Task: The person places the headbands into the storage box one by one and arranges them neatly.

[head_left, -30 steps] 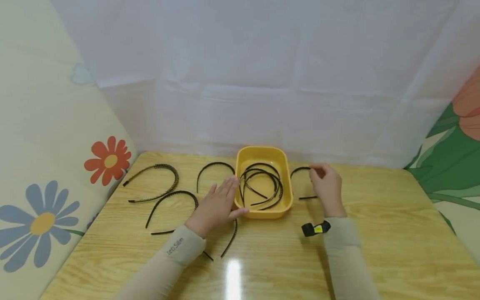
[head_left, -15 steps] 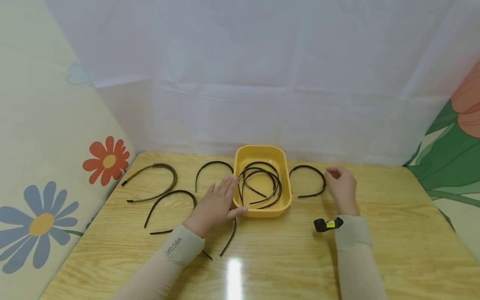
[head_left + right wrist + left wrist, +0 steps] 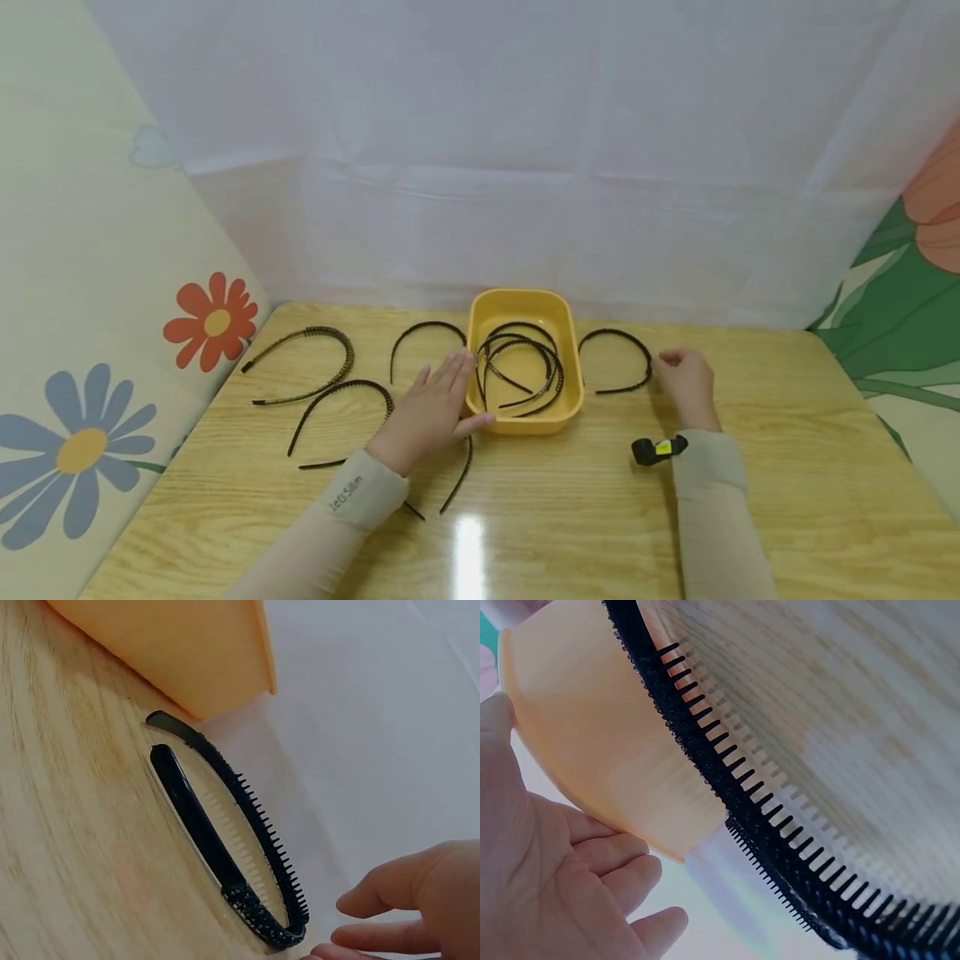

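Observation:
My left hand [image 3: 431,412] rests with straight fingers along the left rim of a yellow plastic bin [image 3: 528,427], thumb at its near corner. Several dark headbands [image 3: 559,379] lie looped over one another inside. To the right of the bin, a black toothed headband [image 3: 649,357] lies on the table, its ends toward the bin. Beside its rounded top is my right hand [image 3: 688,387]; in the right wrist view the thumb [image 3: 360,901] and fingers are parted close to the headband's glittery band, with nothing between them. A black toothed headband [image 3: 712,769] crosses the left wrist view, in front of the bin.
On the left of the wooden table [image 3: 570,517] lie a brown-gold headband [image 3: 349,354] and black headbands, one at the back [image 3: 427,323] and one nearer [image 3: 352,383]. Others are partly hidden under my left forearm. A white cloth [image 3: 480,167] hangs behind the table.
My right hand has moved right, from over the headband to beside its rounded top, then slightly toward me. The headband is now fully uncovered. My left hand has stayed on the bin's rim.

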The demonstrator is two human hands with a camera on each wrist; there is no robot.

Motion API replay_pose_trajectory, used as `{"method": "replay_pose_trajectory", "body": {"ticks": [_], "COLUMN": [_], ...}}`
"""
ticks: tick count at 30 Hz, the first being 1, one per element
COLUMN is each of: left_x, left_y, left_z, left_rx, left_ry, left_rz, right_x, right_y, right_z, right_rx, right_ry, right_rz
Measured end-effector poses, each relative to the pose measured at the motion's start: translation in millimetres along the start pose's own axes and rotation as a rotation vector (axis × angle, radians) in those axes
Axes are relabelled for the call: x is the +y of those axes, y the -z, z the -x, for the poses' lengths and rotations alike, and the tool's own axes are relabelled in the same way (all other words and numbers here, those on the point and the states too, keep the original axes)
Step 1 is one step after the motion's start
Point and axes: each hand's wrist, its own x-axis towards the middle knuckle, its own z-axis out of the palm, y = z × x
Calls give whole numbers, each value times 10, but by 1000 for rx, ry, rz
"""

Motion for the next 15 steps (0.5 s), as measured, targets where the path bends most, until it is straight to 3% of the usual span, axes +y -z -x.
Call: {"method": "replay_pose_trajectory", "body": {"ticks": [7, 15], "left_x": [-3, -6], "left_y": [-13, -10], "left_z": [0, 1], "left_rx": [5, 3], "left_ry": [-3, 2], "left_rz": [-3, 5], "right_x": [43, 30], "right_y": [-60, -110], "right_z": [-4, -1], "right_rx": [-18, 9], "right_ry": [-43, -34], "right_rz": [-14, -10]}}
